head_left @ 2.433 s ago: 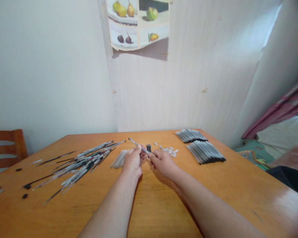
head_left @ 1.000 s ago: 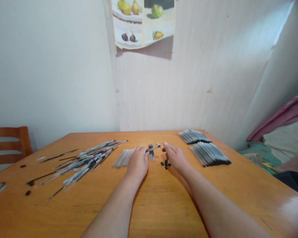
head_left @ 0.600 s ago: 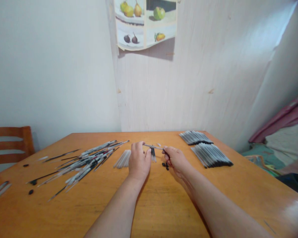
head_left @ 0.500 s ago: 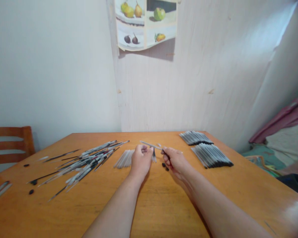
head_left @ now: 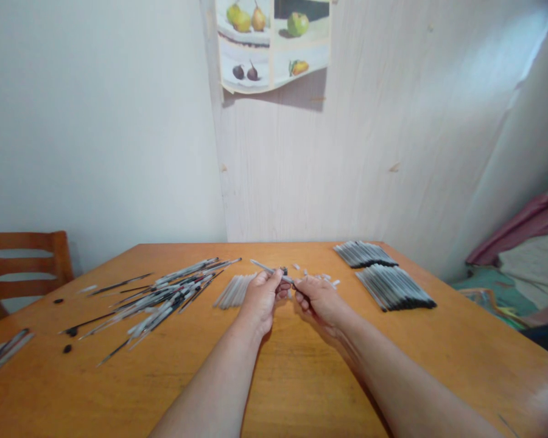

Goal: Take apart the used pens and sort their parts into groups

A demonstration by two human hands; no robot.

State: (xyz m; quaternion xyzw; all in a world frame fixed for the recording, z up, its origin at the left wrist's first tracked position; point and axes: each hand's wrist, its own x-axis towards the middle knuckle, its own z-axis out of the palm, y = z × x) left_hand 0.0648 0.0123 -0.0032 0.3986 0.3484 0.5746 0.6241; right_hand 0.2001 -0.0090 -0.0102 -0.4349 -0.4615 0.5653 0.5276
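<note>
My left hand (head_left: 265,301) and my right hand (head_left: 320,299) are close together over the middle of the table, both closed on one slim pen (head_left: 261,266). Its pale clear barrel slants up to the left past my left fingers, and its dark end lies in my right fingers. Beside my left hand is a row of clear pen barrels (head_left: 231,292), partly covered by it. Some small dark pieces (head_left: 284,269) show just behind my left fingertips, too small to make out. Little clear pieces like caps (head_left: 325,278) lie scattered behind my right hand.
On the wooden table (head_left: 274,383), a loose pile of pens and refills (head_left: 173,292) spreads at left. Two neat rows of dark-ended pens (head_left: 395,287) lie at right. Black bits (head_left: 67,348) and more sticks (head_left: 4,353) are at far left, near a chair (head_left: 27,261).
My left hand has closed on the pen that my right hand was holding out, and the hands have drawn together. The view has shifted slightly.
</note>
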